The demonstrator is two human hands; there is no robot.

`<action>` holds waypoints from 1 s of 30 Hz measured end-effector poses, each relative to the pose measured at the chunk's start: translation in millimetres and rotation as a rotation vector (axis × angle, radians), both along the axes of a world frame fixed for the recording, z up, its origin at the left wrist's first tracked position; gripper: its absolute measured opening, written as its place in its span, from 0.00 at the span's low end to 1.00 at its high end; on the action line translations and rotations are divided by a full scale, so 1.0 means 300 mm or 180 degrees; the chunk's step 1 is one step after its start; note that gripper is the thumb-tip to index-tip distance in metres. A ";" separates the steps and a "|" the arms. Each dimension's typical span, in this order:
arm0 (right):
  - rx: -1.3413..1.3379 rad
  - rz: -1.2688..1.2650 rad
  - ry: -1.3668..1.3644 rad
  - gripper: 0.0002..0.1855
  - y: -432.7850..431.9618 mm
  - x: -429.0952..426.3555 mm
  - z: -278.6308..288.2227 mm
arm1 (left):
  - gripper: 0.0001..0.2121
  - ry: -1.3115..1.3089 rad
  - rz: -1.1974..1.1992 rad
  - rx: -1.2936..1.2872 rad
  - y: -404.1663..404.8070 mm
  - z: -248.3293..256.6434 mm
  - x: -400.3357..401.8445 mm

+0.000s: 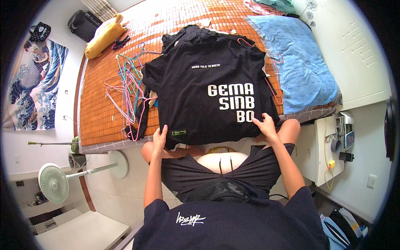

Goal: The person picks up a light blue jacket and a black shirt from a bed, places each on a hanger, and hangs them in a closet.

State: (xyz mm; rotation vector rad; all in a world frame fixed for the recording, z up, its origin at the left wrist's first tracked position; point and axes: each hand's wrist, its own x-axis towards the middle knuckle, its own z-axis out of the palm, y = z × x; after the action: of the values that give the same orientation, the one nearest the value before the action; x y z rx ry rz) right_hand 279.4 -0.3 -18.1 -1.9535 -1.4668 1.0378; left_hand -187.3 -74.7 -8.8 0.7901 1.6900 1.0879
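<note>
A black short-sleeved T-shirt [193,84] is spread out before me, its hem towards me and white lettering on its face. Beneath and behind it more dark clothing [184,36] bunches up. My left hand [159,139] holds the shirt's left hem corner, thumb on top, fingers partly hidden by the cloth. Over at the lower right edge, my right hand [266,127] grips the fabric beside the white letters, its thumb lying on the cloth. Left of the shirt lies a tangle of coloured clothes hangers [129,86]. A pink hanger [278,81] pokes out on the right.
The clothes lie on a bed with a brown tile mat [97,112]. A blue towel [300,62] covers the right side, and a yellow plush toy [104,36] rests far left. A white fan [54,182] stands left of me; a white bedside table [322,156] is on the right.
</note>
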 end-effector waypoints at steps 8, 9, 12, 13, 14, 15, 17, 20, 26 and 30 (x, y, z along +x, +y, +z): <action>-0.0614 0.0459 0.2146 0.20 -0.061 0.064 0.272 | 0.21 0.1049 0.0357 -0.0707 -0.083 0.289 0.075; -0.0512 0.0582 0.2004 0.21 -0.072 0.103 0.246 | 0.21 0.1062 0.0458 -0.0804 -0.102 0.282 0.060; -0.0239 0.1013 0.0872 0.23 -0.088 0.154 0.182 | 0.17 0.1611 -0.0673 -0.0537 -0.164 0.164 -0.032; -0.0242 0.1002 0.0868 0.23 -0.100 0.160 0.180 | 0.15 0.1490 -0.0922 -0.0543 -0.184 0.152 -0.039; -0.0396 0.0942 0.1105 0.23 -0.116 0.168 0.182 | 0.16 0.0987 -0.0780 -0.0309 -0.207 0.130 -0.023; -0.0563 0.0879 0.1336 0.23 -0.132 0.169 0.190 | 0.18 0.0476 -0.0635 -0.0090 -0.223 0.138 0.010; -0.0320 0.1241 0.0441 0.23 -0.136 0.155 0.192 | 0.17 0.1165 -0.0959 -0.0238 -0.266 0.074 -0.086; -0.0479 0.1497 -0.0778 0.28 -0.139 0.183 0.101 | 0.18 0.2895 -0.2036 -0.0931 -0.199 0.110 -0.031; -0.1389 0.2179 -0.1605 0.27 -0.095 0.149 0.012 | 0.16 0.3506 -0.2903 -0.1508 -0.210 -0.034 -0.022; -0.0565 0.1970 -0.0402 0.23 0.011 0.247 0.119 | 0.15 0.3230 -0.2829 -0.1149 -0.048 0.229 0.146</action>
State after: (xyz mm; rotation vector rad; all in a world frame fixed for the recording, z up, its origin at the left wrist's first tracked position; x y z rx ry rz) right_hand 353.6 3.0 17.7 -1.7329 -2.1955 1.3515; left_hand -143.6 -89.2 60.0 1.7713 1.8573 -0.3173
